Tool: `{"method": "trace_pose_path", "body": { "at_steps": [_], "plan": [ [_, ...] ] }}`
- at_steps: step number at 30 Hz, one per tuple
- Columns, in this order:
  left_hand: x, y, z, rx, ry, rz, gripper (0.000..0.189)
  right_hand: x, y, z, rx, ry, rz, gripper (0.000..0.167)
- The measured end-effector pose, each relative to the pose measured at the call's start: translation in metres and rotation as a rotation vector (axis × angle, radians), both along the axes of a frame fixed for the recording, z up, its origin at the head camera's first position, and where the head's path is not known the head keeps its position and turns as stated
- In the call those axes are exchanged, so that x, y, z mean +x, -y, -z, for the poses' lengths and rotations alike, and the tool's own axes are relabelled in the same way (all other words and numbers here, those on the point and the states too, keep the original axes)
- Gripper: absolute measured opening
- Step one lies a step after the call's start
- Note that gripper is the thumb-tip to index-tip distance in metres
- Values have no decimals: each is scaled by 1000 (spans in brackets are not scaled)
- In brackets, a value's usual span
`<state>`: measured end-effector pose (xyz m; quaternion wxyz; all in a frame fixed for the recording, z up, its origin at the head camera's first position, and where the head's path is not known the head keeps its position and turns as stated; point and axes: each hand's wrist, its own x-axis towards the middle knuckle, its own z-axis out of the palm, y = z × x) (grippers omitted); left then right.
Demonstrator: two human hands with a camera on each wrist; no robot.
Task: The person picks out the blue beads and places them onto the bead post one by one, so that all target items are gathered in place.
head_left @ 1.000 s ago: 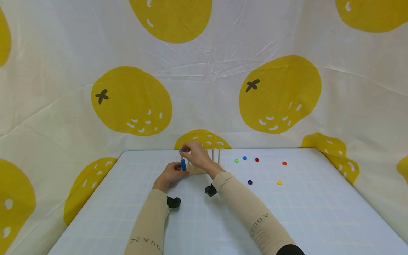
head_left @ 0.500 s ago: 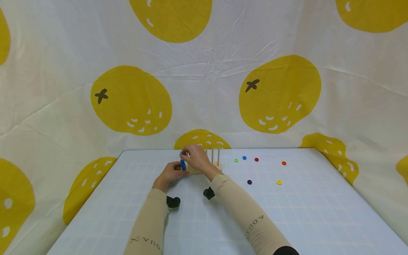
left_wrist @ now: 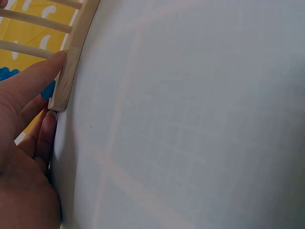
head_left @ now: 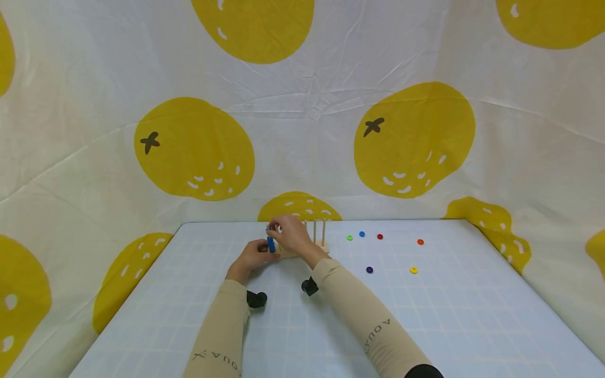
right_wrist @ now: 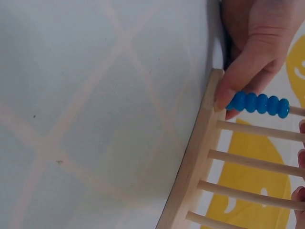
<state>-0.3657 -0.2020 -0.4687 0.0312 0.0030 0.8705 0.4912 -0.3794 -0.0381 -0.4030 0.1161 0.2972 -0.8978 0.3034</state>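
A wooden rack with a flat base [right_wrist: 209, 119] and several upright pegs [right_wrist: 257, 162] stands near the far side of the table. Several blue beads [right_wrist: 262, 103] are stacked low on its leftmost peg. My left hand [head_left: 250, 258] holds the left end of the base, thumb on the front edge and fingers behind and below. My right hand [head_left: 292, 233] is at the top of the same peg, thumb and finger pinching a blue bead there, mostly covered by the fingertips. In the right wrist view only its fingertips [right_wrist: 301, 157] show at the edge.
Loose beads lie right of the rack: green [head_left: 350, 238], blue [head_left: 362, 234], red [head_left: 380, 237], orange [head_left: 420, 242], purple [head_left: 369, 270] and yellow [head_left: 414, 270]. A white cloth wall with yellow fruit print [head_left: 194, 149] rises behind the table [head_left: 449, 315].
My right hand has come down slightly at the top of the leftmost peg, then stayed there. The left hand keeps its hold on the base.
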Motion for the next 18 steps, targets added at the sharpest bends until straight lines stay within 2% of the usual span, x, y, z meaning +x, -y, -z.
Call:
{"method": "trace_pose_path", "body": {
  "at_steps": [12, 18],
  "plan": [
    [2, 0, 0, 9, 1, -9, 33, 1, -5, -3, -9, 31, -35, 16],
    [3, 0, 0, -6, -7, -15, 35, 2, -8, -4, -15, 35, -59, 19]
  ]
}}
